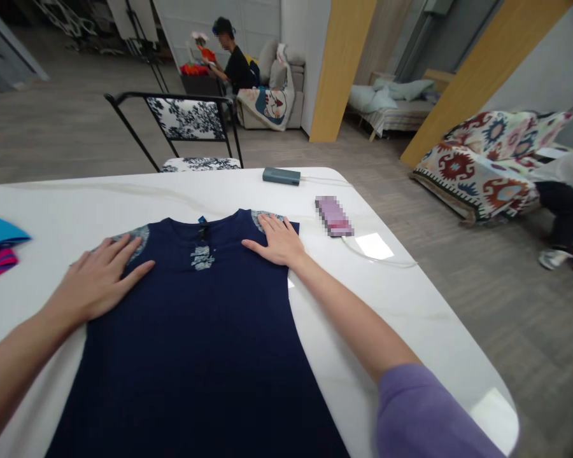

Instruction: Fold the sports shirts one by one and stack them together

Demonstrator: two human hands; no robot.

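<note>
A dark navy T-shirt [195, 343] lies spread out on the white table [391, 305], its neckline toward the far edge and its lower part running out of view at the bottom. Pale patterned patches show at both shoulders, with a printed mark below the collar and a small tag inside it. My left hand [100, 277] rests flat on the left shoulder and sleeve, fingers spread. On the right shoulder lies my right hand [277, 240], palm down, thumb apart from the fingers. Neither hand grips the cloth.
Folded bright clothing [0, 242] sits at the table's left edge. Right of the shirt are a phone [334, 216] with a cable and a grey power bank [281, 176]. Beyond stands a black-framed chair [186, 121]. One person [239, 67] sits farther back; another's leg shows at right.
</note>
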